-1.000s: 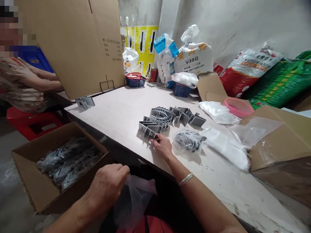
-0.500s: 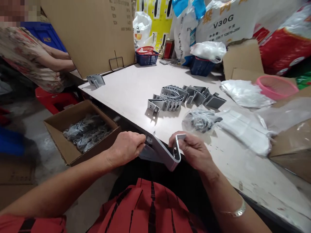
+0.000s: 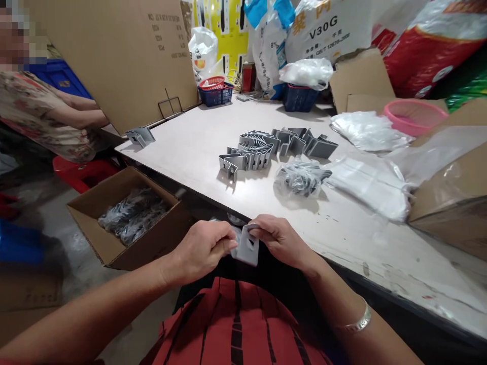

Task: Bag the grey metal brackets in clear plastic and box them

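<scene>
My right hand is closed on the upper end of a grey bent metal bracket, held low in front of the table edge. The bracket has a cut-out hole and now shows its narrow side. Just left of it, my left hand is closed, thumb against fingers, at what looks like a clear plastic bag, mostly hidden behind the hand and bracket. More grey brackets stand nested in rows on the table. Nearer me lies a filled clear bag of brackets.
A carton with bagged parts stands on the floor at left. Flat plastic bags and a pink basket lie at right. Baskets and sacks line the back. Another person sits beyond a tall cardboard sheet.
The bracket has turned and moved left, closer to my left hand. My right hand has moved left with it. The whole view has shifted slightly.
</scene>
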`<state>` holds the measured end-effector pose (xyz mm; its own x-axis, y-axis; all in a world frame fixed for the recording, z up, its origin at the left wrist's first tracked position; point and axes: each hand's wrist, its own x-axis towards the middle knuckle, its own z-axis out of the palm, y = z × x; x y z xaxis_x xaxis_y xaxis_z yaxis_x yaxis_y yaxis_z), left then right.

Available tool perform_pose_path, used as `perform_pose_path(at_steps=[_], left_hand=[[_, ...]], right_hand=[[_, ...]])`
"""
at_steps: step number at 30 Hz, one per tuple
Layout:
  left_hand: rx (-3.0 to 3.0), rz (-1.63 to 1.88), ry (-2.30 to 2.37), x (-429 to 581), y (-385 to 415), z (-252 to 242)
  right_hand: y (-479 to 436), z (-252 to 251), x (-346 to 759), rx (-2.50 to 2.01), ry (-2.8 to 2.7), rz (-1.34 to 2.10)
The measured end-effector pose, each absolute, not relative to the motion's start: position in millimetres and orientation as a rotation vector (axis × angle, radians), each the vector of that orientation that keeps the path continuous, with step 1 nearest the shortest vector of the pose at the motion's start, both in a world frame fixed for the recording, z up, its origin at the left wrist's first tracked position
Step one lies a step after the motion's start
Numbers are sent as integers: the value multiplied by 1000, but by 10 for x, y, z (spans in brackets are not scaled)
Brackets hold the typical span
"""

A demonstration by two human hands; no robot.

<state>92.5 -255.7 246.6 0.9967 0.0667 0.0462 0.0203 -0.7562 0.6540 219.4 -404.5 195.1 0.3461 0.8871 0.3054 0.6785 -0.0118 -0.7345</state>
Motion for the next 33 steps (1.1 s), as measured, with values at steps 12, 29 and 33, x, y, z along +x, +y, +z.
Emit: perform_pose_path(at_steps=[12, 29, 33], left_hand=[[1324, 61, 645, 944, -2460, 2229], [1178, 46, 655, 865, -2546, 1883], [1456, 216, 658, 775, -2531, 1791]], right_hand=[[-3968, 1738, 1984, -1444, -667, 572], [-3837, 1454, 1659, -1511, -305, 490], [-3883, 1459, 1636, -1512, -351, 462]])
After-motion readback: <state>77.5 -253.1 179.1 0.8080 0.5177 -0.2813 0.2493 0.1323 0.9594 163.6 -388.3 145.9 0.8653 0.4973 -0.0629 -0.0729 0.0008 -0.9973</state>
